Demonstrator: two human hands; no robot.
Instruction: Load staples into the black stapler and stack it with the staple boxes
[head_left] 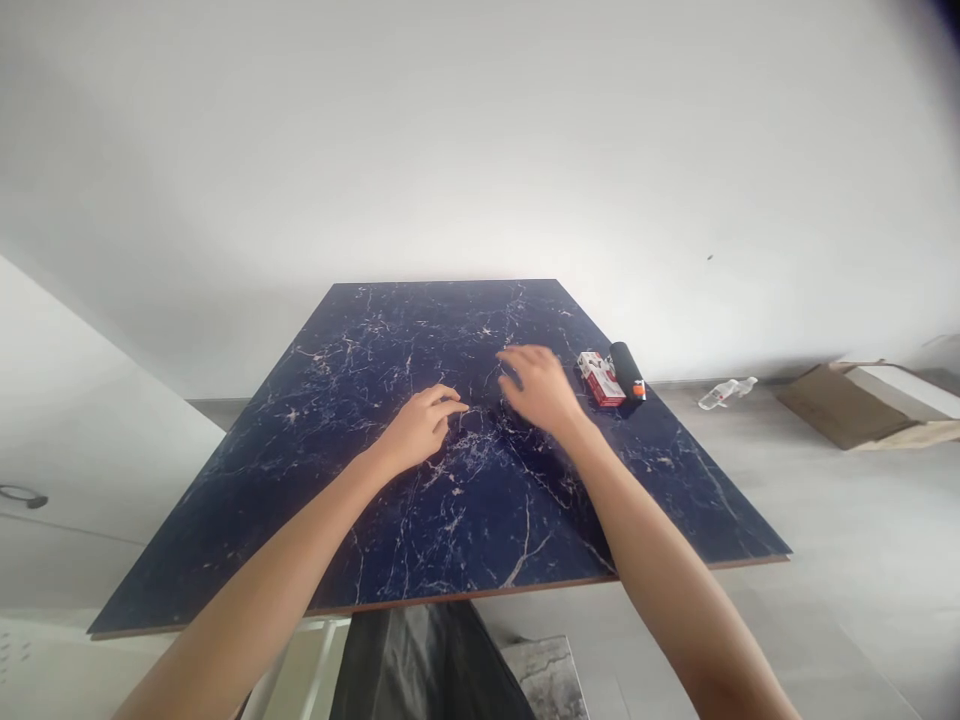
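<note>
My left hand (421,428) is over the middle of a dark blue, white-veined tabletop (300,480), fingers loosely bent and apart, with nothing visible in it. To its right and slightly farther away, my right hand (536,388) is held above the same surface. Its thumb stands away from the fingers, the hand is a little blurred, and I see nothing in it. Nearest to the right hand are a red and white box (602,380) and, against it, a black cylinder (627,372) with an orange mark. Both lie by the table's right edge, apart from the hand.
A pale wall (480,140) rises behind the table. On the floor at right lie a clear plastic bottle (720,394) and a brown cardboard box (847,405). A grey marbled slab (546,680) shows below the table's front edge.
</note>
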